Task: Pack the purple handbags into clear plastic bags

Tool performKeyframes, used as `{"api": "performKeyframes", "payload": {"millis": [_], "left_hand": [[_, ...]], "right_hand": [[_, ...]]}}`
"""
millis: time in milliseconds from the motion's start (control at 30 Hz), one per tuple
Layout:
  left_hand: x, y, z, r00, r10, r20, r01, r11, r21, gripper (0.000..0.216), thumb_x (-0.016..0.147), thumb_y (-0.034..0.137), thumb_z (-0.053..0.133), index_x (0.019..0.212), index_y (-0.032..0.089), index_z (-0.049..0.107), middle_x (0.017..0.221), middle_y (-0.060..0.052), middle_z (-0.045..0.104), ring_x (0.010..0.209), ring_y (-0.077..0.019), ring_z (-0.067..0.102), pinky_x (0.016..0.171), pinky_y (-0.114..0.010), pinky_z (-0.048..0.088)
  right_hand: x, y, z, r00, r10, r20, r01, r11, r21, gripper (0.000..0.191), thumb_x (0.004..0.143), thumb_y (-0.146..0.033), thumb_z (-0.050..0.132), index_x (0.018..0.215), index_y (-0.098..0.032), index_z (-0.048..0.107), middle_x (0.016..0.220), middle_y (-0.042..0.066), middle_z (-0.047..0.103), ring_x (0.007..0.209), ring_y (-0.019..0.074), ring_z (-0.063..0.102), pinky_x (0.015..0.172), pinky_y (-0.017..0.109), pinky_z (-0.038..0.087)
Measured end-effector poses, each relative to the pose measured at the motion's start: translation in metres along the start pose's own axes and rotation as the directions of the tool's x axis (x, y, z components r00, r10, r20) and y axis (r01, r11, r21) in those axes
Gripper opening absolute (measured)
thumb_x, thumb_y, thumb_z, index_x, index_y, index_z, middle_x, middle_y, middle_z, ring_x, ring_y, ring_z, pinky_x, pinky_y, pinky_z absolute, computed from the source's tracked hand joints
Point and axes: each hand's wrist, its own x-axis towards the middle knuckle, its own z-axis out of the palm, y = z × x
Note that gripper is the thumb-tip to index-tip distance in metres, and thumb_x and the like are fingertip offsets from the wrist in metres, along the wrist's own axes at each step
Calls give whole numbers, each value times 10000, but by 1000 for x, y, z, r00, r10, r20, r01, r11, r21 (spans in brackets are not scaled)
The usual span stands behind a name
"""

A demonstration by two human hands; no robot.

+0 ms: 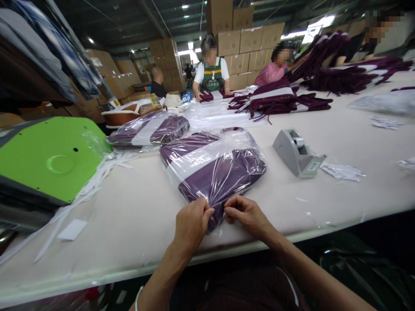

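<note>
In front of me on the table lies a clear plastic bag (227,181) with a folded maroon garment (197,183) inside, which has a white band with lettering. My left hand (192,220) is closed on the bag's near edge, thumb against the bent fingers, and the film is drawn into creases there. Just to its right, my right hand (244,212) has thumb and fingertips pinched together at the same edge. Whatever thin piece sits between the right fingertips is too small to make out.
A grey tape dispenser (296,153) stands to the right. Another bagged garment (149,129) lies behind left, beside a green machine (52,160) with white strips. Maroon garments (275,99) are piled farther back. Across the table, a person in a green apron (212,75) handles a garment.
</note>
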Motion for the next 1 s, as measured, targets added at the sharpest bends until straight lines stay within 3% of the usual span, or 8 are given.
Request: {"api": "performKeyframes", "payload": {"millis": [100,233,400,500,567,733,867,1000], "left_hand": [[-12,-4,9,989,88,-120,-84,996,32,210,986,353,501,829,231,570,795,-31,661,778,-198,603,730,-308,388],[-19,-9,14,988,67,-140,-80,993,-90,216,977,349,498,814,227,569,789,-31,646,769,-196,588,735,-310,397],[-13,-10,0,990,-108,92,138,886,-443,209,955,372,469,822,223,530,741,15,598,700,-167,562,669,-276,391],[-4,-11,-10,973,-80,218,192,807,-558,246,943,387,438,790,215,525,707,20,571,681,-158,536,651,-260,391],[1,-12,-14,963,-62,261,208,785,-583,251,935,382,432,778,211,526,693,24,557,671,-152,518,649,-255,390],[7,-15,-18,945,-36,325,236,762,-603,263,941,388,444,769,203,520,671,41,501,647,-136,468,610,-249,359],[8,-19,-17,937,-12,350,251,720,-647,283,954,398,454,766,197,517,662,50,482,631,-121,451,595,-242,349],[9,-22,-14,935,-1,356,264,672,-691,297,961,398,460,765,188,533,643,50,492,607,-111,454,590,-238,357]], "right_hand": [[1,1,0,1000,4,-8,-4,1000,21,282,773,-437,755,838,-190,636,711,-16,645,626,131,608,628,274,505],[1,2,0,1000,15,-21,-14,999,45,289,765,-443,760,841,-193,638,741,-11,654,665,143,624,646,281,520],[-7,1,6,985,-172,-23,162,957,-239,153,855,-364,694,887,-215,675,789,14,680,715,164,624,683,291,503],[-13,-4,15,934,-357,25,335,847,-412,88,900,-314,663,929,-238,695,879,41,697,808,187,640,754,304,498],[-15,-6,22,913,-404,58,380,788,-484,94,903,-319,669,959,-247,693,895,45,693,816,191,638,761,304,494],[-12,-8,36,949,-314,19,253,724,-642,205,776,-380,802,877,-245,685,877,40,689,768,193,615,691,295,460],[-5,-8,42,968,-251,-4,211,822,-528,82,825,-286,723,774,-238,681,758,16,688,711,173,614,659,275,443],[-2,-12,41,995,-102,14,100,923,-372,92,814,-239,653,732,-210,682,691,-5,666,633,139,580,596,247,419]]}}
